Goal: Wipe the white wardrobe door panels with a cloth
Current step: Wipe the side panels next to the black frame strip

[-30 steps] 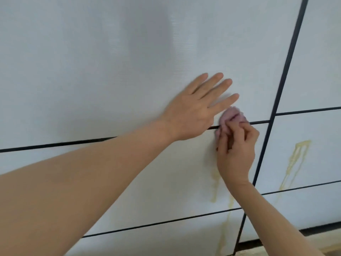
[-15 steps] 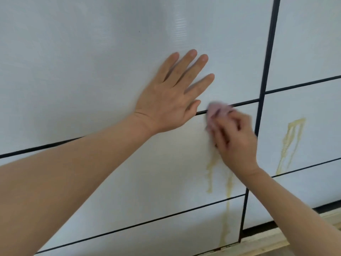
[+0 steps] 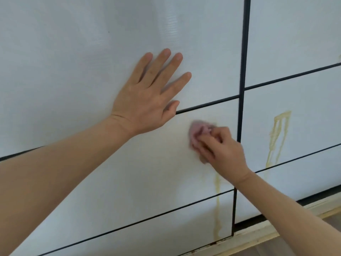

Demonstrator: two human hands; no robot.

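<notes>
Your left hand (image 3: 147, 93) lies flat with straight fingers on the upper white panel (image 3: 73, 61), its thumb at the dark seam (image 3: 206, 105). Your right hand (image 3: 219, 150) grips the pink cloth (image 3: 196, 132) and presses it on the middle panel (image 3: 147, 172), just below the seam. Yellow streaks (image 3: 217, 209) run down under the cloth, and another stain (image 3: 277, 137) is on the right door.

Counts: two hands, one cloth, seven panels, two stains

There is one left hand (image 3: 147, 100), one right hand (image 3: 221, 148), one pink cloth (image 3: 198, 131), seven white door panels (image 3: 73, 52) in view, and two yellow drip stains (image 3: 277, 137), one on each door.
</notes>
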